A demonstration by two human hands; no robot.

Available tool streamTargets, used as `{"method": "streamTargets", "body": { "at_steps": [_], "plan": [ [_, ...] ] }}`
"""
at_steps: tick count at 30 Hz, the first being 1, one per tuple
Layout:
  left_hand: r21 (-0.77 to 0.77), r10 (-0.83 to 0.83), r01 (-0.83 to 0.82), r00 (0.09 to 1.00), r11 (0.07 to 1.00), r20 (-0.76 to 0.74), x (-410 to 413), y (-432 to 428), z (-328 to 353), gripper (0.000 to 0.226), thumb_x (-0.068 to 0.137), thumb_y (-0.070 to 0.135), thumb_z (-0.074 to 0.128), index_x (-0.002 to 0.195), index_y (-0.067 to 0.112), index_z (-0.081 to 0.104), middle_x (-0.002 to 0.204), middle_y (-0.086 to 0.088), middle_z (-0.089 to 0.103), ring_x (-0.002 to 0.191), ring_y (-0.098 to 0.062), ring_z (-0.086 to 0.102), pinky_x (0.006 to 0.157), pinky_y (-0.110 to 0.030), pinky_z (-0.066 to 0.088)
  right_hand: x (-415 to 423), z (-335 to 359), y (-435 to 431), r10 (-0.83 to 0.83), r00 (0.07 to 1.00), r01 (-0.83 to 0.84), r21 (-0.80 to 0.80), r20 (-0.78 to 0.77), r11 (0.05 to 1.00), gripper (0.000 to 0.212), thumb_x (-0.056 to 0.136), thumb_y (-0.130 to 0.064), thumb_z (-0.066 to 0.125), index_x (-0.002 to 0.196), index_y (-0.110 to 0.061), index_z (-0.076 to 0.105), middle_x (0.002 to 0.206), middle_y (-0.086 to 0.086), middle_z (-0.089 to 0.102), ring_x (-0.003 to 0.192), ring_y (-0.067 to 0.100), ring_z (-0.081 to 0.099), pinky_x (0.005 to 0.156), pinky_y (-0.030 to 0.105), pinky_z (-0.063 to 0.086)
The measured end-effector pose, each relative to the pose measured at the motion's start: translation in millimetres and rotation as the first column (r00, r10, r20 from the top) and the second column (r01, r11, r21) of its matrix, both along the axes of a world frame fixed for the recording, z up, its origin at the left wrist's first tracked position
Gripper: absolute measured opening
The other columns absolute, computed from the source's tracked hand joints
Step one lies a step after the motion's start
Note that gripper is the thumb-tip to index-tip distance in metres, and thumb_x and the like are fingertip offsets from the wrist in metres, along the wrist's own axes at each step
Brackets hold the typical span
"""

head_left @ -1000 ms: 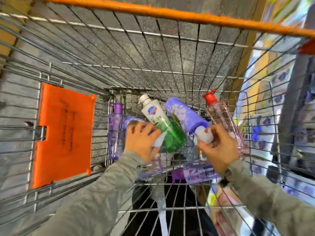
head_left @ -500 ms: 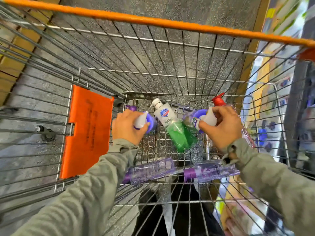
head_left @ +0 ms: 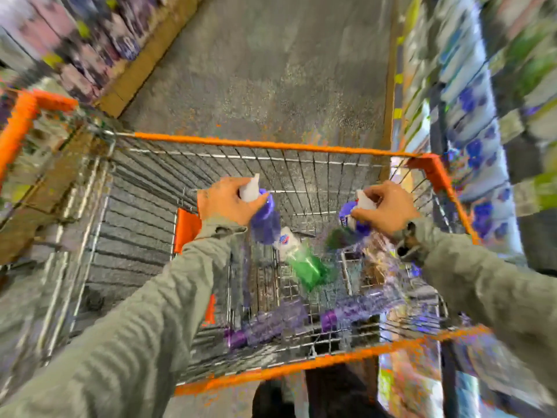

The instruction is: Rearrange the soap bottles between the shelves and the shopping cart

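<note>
Risen higher over the orange-rimmed wire shopping cart [head_left: 271, 143], your left hand [head_left: 224, 203] and right hand [head_left: 388, 206] each clamp a purple plastic pump bottle [head_left: 265, 220] by its head, bodies hanging down; right-side shelves [head_left: 470, 116] sit nearest your right hand.

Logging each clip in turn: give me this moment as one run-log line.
left hand: grips left purple bottle by pump | right hand: grips right purple bottle by pump | cart: green bottle lies inside

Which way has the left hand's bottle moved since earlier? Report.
Yes: purple bottle rose from beside the green bottle in the cart to above it.
</note>
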State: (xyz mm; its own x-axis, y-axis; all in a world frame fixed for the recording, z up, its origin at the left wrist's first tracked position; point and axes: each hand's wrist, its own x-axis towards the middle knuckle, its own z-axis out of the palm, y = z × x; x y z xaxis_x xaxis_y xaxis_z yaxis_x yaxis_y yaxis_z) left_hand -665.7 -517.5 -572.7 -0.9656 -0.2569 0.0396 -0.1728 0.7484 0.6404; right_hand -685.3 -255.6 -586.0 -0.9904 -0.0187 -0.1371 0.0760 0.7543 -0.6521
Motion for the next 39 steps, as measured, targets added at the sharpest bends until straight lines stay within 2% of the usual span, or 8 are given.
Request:
{"method": "streamTargets", "body": {
  "at_steps": [4, 9, 14, 19, 26, 30, 35, 39],
  "plan": [
    [-0.086, -0.003, 0.002, 1.000, 0.996, -0.020, -3.8, 4.3, 58.5, 0.048, 0.072, 0.052, 0.074, 0.110, 0.023, 0.071, 0.111, -0.008, 0.070, 0.108, -0.025, 0.061, 0.095, -0.032, 0.037, 2.5, 48.5, 1.7, -0.046, 0.998, 0.044, -0.061, -0.042, 0.997, 0.029, 0.067, -0.016, 0.081, 0.090, -0.002, 0.070, 0.078, 0.007, 0.058, 0.075, 0.018, 0.052, 0.060, 0.024, 0.039],
    [-0.157, -0.078, 0.062, 0.992, 0.986, -0.101, 5.5, 7.6, 119.3, 0.042, 0.070, 0.057, 0.070, 0.099, 0.027, 0.072, 0.100, -0.001, 0.070, 0.101, -0.024, 0.061, 0.091, -0.035, 0.035, 25.3, 123.0, 0.4, -0.043, 0.992, 0.033, -0.084, -0.118, 0.996, 0.022, 0.068, -0.009, 0.080, 0.087, -0.001, 0.071, 0.075, 0.011, 0.060, 0.074, 0.020, 0.052, 0.070, 0.037, 0.049],
    [-0.127, -0.116, 0.092, 0.974, 0.988, -0.194, 22.6, 13.5, 173.3, 0.041, 0.068, 0.061, 0.071, 0.093, 0.028, 0.073, 0.095, 0.001, 0.071, 0.105, -0.023, 0.057, 0.087, -0.035, 0.030, 56.0, 191.3, 0.8, -0.092, 0.974, 0.079, -0.073, -0.205, 0.994, 0.011, 0.071, -0.009, 0.078, 0.072, -0.008, 0.068, 0.064, 0.009, 0.054, 0.063, 0.016, 0.046, 0.045, 0.009, 0.033],
    [-0.019, -0.156, 0.156, 0.959, 0.988, -0.236, 50.7, 26.3, 219.7, 0.047, 0.062, 0.063, 0.063, 0.093, 0.029, 0.073, 0.094, 0.001, 0.071, 0.107, -0.022, 0.057, 0.093, -0.036, 0.034, 91.5, 239.9, 9.2, -0.170, 0.955, 0.151, -0.092, -0.244, 0.984, 0.023, 0.074, -0.014, 0.078, 0.089, 0.003, 0.072, 0.071, 0.016, 0.060, 0.074, 0.015, 0.049, 0.045, 0.007, 0.035],
    [0.058, -0.310, 0.341, 0.903, 0.938, -0.296, 102.2, 60.8, 286.4, 0.050, 0.053, 0.056, 0.059, 0.090, 0.027, 0.073, 0.087, 0.000, 0.069, 0.098, -0.023, 0.060, 0.093, -0.032, 0.039, 174.5, 294.5, 23.5, -0.287, 0.925, 0.244, -0.189, -0.250, 0.951, 0.011, 0.078, -0.010, 0.073, 0.068, -0.010, 0.069, 0.034, -0.013, 0.050, 0.032, -0.001, 0.042, 0.036, 0.008, 0.035],
    [0.072, -0.417, 0.461, 0.850, 0.884, -0.322, 121.3, 88.9, 311.9, 0.035, 0.058, 0.054, 0.074, 0.083, 0.029, 0.070, 0.079, 0.002, 0.061, 0.098, -0.026, 0.060, 0.094, -0.038, 0.043, 226.5, 324.0, 37.4, -0.348, 0.902, 0.316, -0.157, -0.256, 0.936, 0.012, 0.078, -0.008, 0.072, 0.067, -0.009, 0.069, 0.038, -0.009, 0.052, 0.033, 0.002, 0.039, 0.034, 0.010, 0.033],
    [0.100, -0.520, 0.576, 0.789, 0.811, -0.326, 154.8, 132.0, 327.6, 0.038, 0.065, 0.050, 0.078, 0.092, 0.024, 0.073, 0.094, -0.002, 0.069, 0.099, -0.023, 0.060, 0.096, -0.037, 0.042, 295.6, 353.8, 55.0, -0.420, 0.872, 0.393, -0.151, -0.251, 0.907, 0.011, 0.077, -0.008, 0.072, 0.066, -0.008, 0.069, 0.070, 0.017, 0.059, 0.061, 0.021, 0.043, 0.043, 0.019, 0.033],
    [0.118, -0.622, 0.697, 0.694, 0.708, -0.363, 191.3, 162.4, 337.1, 0.029, 0.066, 0.044, 0.079, 0.072, 0.019, 0.067, 0.075, -0.003, 0.061, 0.077, -0.020, 0.053, 0.075, -0.030, 0.040, 351.6, 371.5, 69.8, -0.485, 0.834, 0.465, -0.138, -0.263, 0.874, 0.012, 0.080, -0.010, 0.071, 0.072, -0.002, 0.072, 0.056, 0.010, 0.059, 0.040, 0.007, 0.040, 0.036, 0.013, 0.031]
  ]
}}
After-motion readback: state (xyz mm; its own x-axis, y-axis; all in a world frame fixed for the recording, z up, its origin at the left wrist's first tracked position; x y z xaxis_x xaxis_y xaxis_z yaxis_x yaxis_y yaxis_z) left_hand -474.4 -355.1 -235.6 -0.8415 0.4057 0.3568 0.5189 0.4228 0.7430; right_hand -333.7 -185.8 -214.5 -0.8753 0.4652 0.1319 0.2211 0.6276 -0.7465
